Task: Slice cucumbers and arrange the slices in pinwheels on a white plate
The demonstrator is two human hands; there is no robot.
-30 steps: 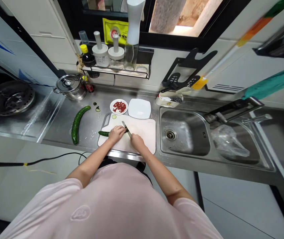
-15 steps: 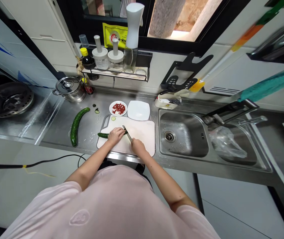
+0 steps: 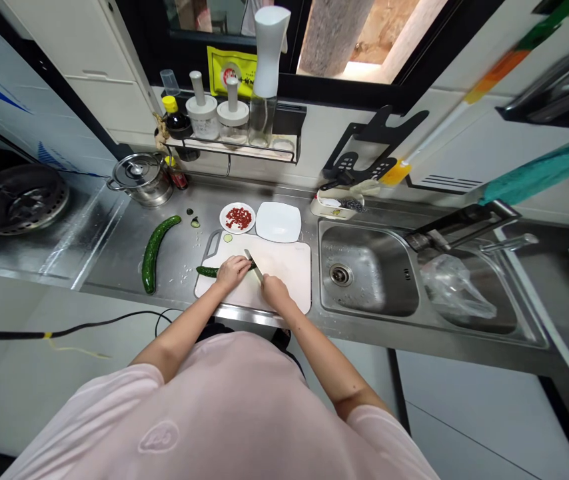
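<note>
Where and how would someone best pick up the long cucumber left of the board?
Probably around the middle of the cucumber, a little toward its thicker near end, coming from above. It lies on its side on the counter, long and curved, with nothing covering it, so a mid-length hold should balance it. The left hand is closer, though busy on the other cucumber.

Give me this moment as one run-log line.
left hand: on cucumber | right hand: holding knife | board: under cucumber | second cucumber: on counter
</note>
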